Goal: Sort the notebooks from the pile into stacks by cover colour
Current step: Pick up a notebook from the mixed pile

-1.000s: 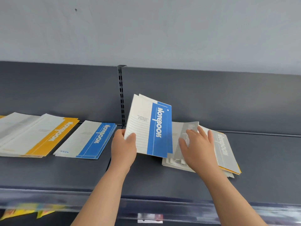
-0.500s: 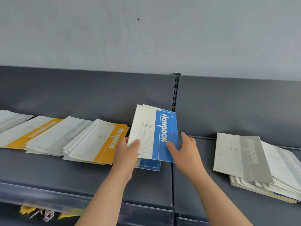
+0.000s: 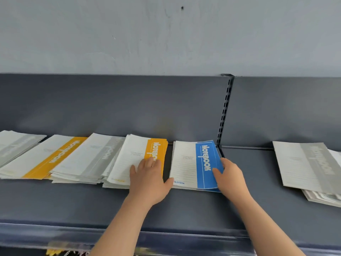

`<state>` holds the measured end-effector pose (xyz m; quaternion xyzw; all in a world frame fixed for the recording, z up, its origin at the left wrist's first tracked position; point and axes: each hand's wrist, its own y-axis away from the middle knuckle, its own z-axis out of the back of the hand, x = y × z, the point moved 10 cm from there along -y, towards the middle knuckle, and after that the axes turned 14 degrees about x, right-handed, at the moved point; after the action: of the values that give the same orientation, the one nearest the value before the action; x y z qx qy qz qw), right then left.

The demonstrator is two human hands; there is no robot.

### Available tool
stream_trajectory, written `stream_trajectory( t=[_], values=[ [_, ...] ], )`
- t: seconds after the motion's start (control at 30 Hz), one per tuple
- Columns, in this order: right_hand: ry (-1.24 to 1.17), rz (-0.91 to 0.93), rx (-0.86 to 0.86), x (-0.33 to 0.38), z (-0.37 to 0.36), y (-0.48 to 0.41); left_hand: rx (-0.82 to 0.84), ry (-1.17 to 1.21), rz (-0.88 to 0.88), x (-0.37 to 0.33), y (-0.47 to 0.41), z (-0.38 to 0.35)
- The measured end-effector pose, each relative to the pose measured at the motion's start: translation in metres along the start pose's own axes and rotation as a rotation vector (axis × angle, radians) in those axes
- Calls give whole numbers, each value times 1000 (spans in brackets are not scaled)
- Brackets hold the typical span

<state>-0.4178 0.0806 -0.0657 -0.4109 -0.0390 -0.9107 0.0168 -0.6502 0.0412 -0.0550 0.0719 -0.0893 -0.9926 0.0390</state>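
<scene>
1. I'm looking down at a dark grey shelf (image 3: 184, 206), and the blue notebook (image 3: 195, 163) lies flat on it, just left of the slotted upright (image 3: 224, 115).
2. Its long axis runs from the front edge toward the back panel, blue band on the right side, the "Notebook" lettering running along that axis.
3. I can see more blue covers peeking out under its right front corner, so it tops a small blue stack.
4. My right hand (image 3: 230, 177) is at the notebook's right edge: thumb pressed on the blue band, the other fingers curled round the edge, gripping it lightly.
5. My left hand (image 3: 149, 179) is flat and spread, palm down on the yellow stack (image 3: 136, 159) next door, thumb tip touching the blue notebook's near left corner; it grasps nothing.
6. A narrow strip of bare shelf separates the yellow stack from the blue one.
7. Further left I see a grey stack (image 3: 88, 159), another yellow stack (image 3: 42, 157) and another grey stack (image 3: 14, 143), overlapping like shingles.
8. Well to the right sits the unsorted pile (image 3: 306, 165), a grey cover on top, long axis also front to back.
</scene>
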Motion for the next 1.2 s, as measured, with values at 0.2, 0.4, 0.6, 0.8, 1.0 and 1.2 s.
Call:
stream_trajectory(
  t=[0.2, 0.4, 0.6, 0.8, 1.0, 1.2],
  values=[
    [252, -68, -7, 1, -10, -3, 30, 47, -20, 14, -4, 4],
    [425, -51, -34, 5, -7, 0, -23, 89, -33, 9, -5, 7],
    [477, 6, -73, 12, 14, 16, -224, 297, -180, -34, 5, 38],
    [527, 8, -194, -16, 72, 34, -200, 554, -319, -102, 3, 36],
    [516, -74, -289, -73, 153, 45, 4, 707, -410, -195, -10, 4],
    [458, -146, -307, -139, 229, 57, 304, 784, -371, -288, -25, -36]
  ],
)
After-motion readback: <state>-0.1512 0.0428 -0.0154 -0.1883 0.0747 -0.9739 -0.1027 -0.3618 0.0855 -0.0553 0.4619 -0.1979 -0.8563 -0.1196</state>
